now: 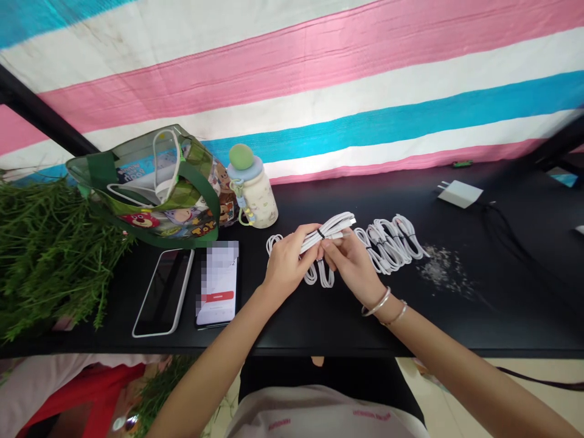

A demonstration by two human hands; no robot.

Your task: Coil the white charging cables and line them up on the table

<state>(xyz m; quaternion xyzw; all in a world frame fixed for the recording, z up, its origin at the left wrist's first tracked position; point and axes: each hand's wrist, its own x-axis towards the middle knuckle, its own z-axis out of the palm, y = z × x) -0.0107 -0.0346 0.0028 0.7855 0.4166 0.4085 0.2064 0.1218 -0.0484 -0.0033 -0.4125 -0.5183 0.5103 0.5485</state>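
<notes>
My left hand (287,263) and my right hand (350,263) meet over the black table (319,322). Together they hold a looped white USB cable (326,234), bundled with a thin black tie. Loops of it hang below my fingers and out to the left. Just right of my right hand lies a second bundle of white cable (387,246), also with dark ties. Its loops touch or nearly touch the cable in my hands. My fingers hide the middle of the bundle I hold.
Left of my hands lie a white-cased smartphone (163,293) and a second phone (218,283) with a lit, pixelated screen. Behind them stand a cartoon-print tote bag (164,188) and a pale bottle (253,191). Green foliage (50,255) covers the far left. A white charger (460,193) sits back right.
</notes>
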